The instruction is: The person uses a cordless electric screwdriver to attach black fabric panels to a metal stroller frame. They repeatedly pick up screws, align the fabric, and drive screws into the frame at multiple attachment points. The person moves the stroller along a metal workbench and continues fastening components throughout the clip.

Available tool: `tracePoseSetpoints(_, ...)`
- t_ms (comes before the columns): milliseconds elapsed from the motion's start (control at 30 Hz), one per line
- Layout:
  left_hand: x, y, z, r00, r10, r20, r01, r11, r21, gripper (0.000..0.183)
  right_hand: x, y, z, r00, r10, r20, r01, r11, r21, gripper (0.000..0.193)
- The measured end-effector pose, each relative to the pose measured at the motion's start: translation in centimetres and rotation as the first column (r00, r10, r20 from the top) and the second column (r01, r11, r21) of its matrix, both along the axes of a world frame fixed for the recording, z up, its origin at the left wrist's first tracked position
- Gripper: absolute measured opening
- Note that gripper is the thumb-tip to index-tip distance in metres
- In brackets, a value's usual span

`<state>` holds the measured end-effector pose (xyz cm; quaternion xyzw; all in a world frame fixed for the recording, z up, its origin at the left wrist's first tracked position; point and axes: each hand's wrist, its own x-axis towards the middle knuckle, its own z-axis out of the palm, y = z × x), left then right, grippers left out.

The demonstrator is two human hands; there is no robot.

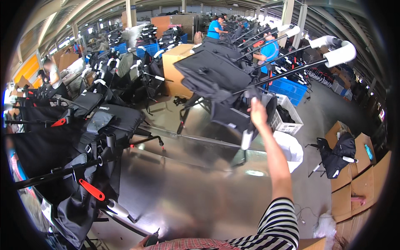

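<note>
My right arm, in a black-and-white striped sleeve, stretches forward over the metal worktable (pixel 187 191). Its hand (pixel 257 111) is closed round part of a black stroller frame (pixel 279 75), whose long tube ends in a white-wrapped handle (pixel 339 54). Dark fabric (pixel 216 68) hangs from this frame, and its lower end reaches the table. At the bottom edge, only part of my left hand (pixel 141 245) shows, closed on a black power screwdriver (pixel 153 238) with a thin bit pointing up. To the left lies another black stroller (pixel 79 146) with a red strap-shaped piece (pixel 91 189).
A cardboard box (pixel 175 66) stands behind the table. Right of it are a white crate (pixel 287 116), a blue bin (pixel 287 89) and a white sack (pixel 287 152). Open cartons (pixel 354 183) and a folded stroller (pixel 337 154) are far right. Co-workers in blue (pixel 214 29) stand beyond.
</note>
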<state>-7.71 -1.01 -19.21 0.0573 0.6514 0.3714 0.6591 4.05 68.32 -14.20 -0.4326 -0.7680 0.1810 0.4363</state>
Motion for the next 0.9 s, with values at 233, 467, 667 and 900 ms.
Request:
tracePoseSetpoints(233,-2.1,-0.7,-4.4,0.963,-0.263,-0.062,0.27,0.941,0.203,0.09,-0.8,-25.2,3.1,0.913,0.409,-0.017,-0.409,0.911,-0.048,0.042)
tracePoseSetpoints(467,-2.0,-8.8,-6.0,0.934,-0.335,-0.125,0.358,0.882,0.307,0.093,11.1,-37.1,2.1,0.556,0.496,0.667,-0.31,0.868,-0.387,0.051)
tracePoseSetpoints(667,-3.1,-14.9,-11.4,0.837,-0.547,-0.021,0.508,0.762,0.401,0.09,13.4,-51.6,-1.4,0.783,0.199,0.589,-0.31,0.946,0.093,0.048)
tracePoseSetpoints(900,0.3,-16.1,-6.6,0.888,-0.44,0.132,0.42,0.894,0.154,0.077,12.8,-62.9,-3.8,0.863,0.101,0.496,-0.258,0.931,0.258,0.054)
